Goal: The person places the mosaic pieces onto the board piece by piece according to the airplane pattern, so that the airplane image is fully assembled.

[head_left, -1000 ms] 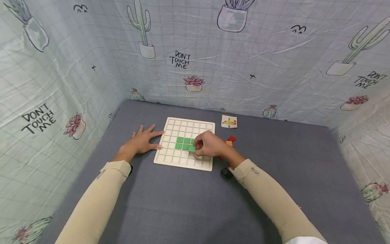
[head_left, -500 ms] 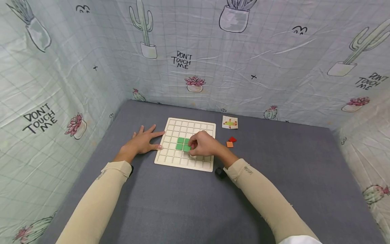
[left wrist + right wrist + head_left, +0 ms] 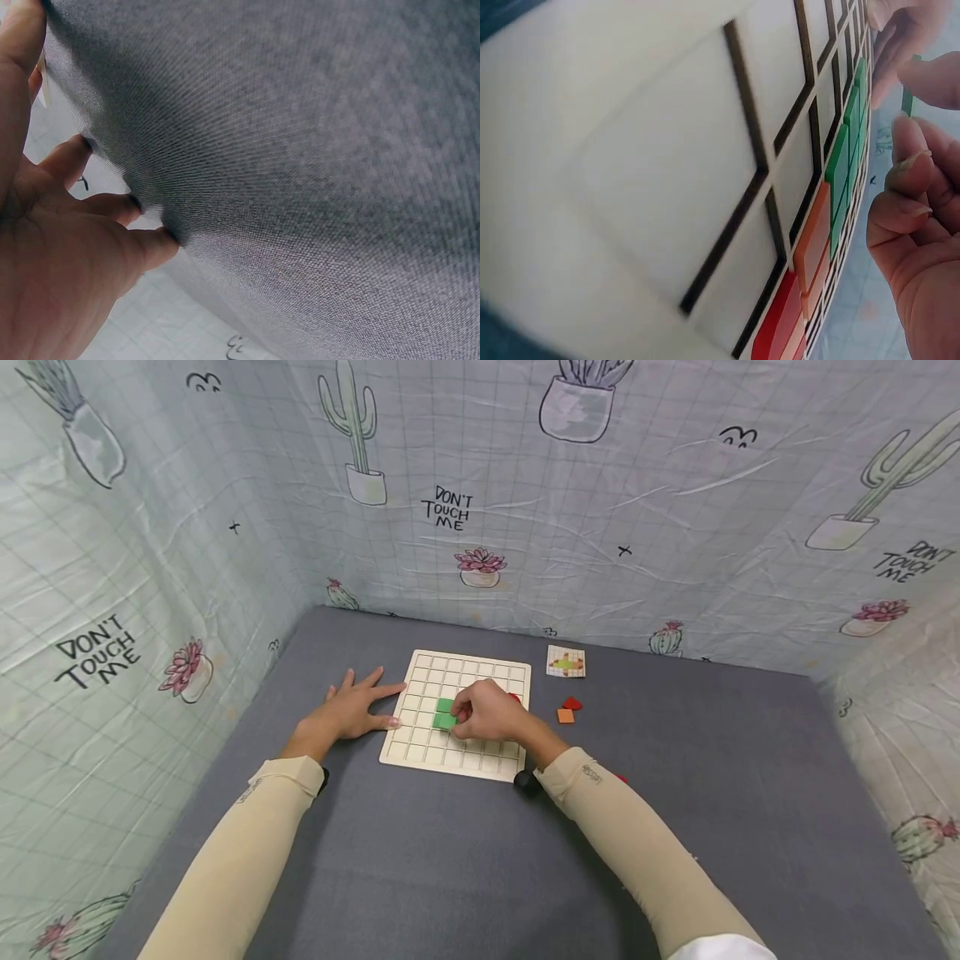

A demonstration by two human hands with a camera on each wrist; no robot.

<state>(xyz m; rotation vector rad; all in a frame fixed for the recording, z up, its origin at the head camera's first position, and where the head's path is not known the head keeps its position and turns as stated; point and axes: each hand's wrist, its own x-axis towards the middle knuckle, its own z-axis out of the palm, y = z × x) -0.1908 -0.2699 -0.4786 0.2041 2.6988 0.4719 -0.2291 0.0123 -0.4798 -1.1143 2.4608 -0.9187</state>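
Note:
My left hand (image 3: 347, 706) lies with fingers spread at the left edge of a pale gridded board (image 3: 420, 753), its index finger and thumb touching the rim. Those fingers also rest on the grey cloth in the left wrist view. Above the board's middle, my right hand (image 3: 487, 710) pinches a thin green tile (image 3: 907, 94) between thumb and fingertip. Green square tiles (image 3: 444, 721) sit in the grid just left of that hand. Orange tiles (image 3: 814, 232) and a red piece (image 3: 778, 315) continue the row in the right wrist view; in the head view the hand hides most of these.
A small pattern card (image 3: 566, 662) lies beyond the board's right corner. Nearer are a loose red piece (image 3: 572, 703) and an orange square (image 3: 566, 716). Another red piece (image 3: 621, 778) peeks out beside the right sleeve. Printed cloth walls (image 3: 600, 527) surround the grey table (image 3: 420, 860).
My right hand has moved left across the board, covering more of the green tiles. A red piece at the board's right side has come into sight behind it. The left hand keeps its place.

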